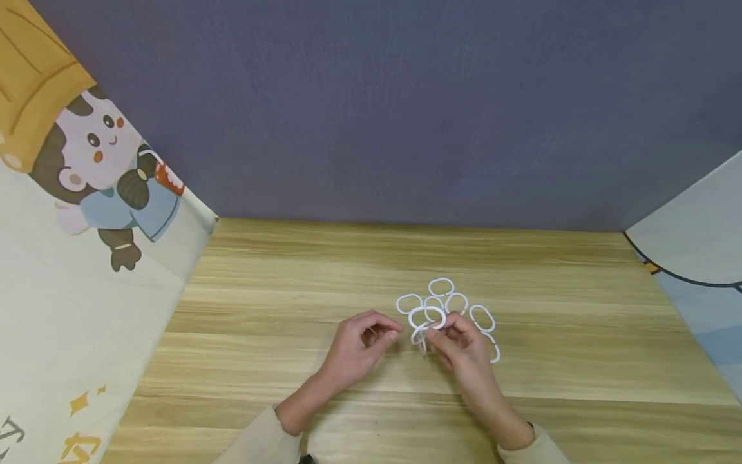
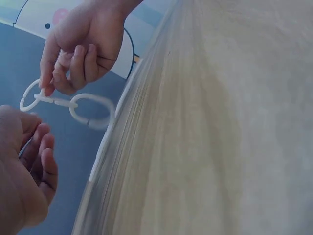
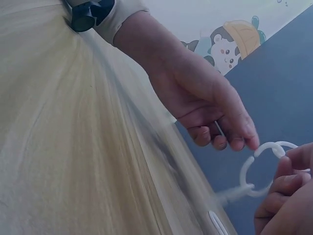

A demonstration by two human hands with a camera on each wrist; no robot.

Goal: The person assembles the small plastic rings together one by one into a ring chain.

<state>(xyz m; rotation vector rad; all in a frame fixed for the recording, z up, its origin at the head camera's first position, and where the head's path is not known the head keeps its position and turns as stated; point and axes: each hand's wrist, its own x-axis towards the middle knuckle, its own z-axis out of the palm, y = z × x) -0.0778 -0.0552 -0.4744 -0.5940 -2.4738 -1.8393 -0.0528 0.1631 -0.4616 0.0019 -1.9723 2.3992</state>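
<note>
In the head view my right hand (image 1: 468,357) pinches a white oval plastic ring (image 1: 426,309) between thumb and forefinger, above the table. Other white rings are linked to it; the left wrist view shows one ring (image 2: 74,113) dangling from the short chain. A narrow gap breaks the loop of a ring (image 3: 244,171) in the right wrist view. Facing it, my left hand (image 1: 361,345) holds nothing, its fingers loosely bent and its thumb near the forefinger. Those fingertips are close to the chain's left side. Exactly which ring the right hand pinches is partly hidden by its fingers.
Several loose white rings lie behind the hands, among them one at the back (image 1: 441,279) and one to the right (image 1: 491,316). They rest on a wood-grain table (image 1: 278,270). A dark blue panel (image 1: 371,116) stands behind, with printed panels at both sides.
</note>
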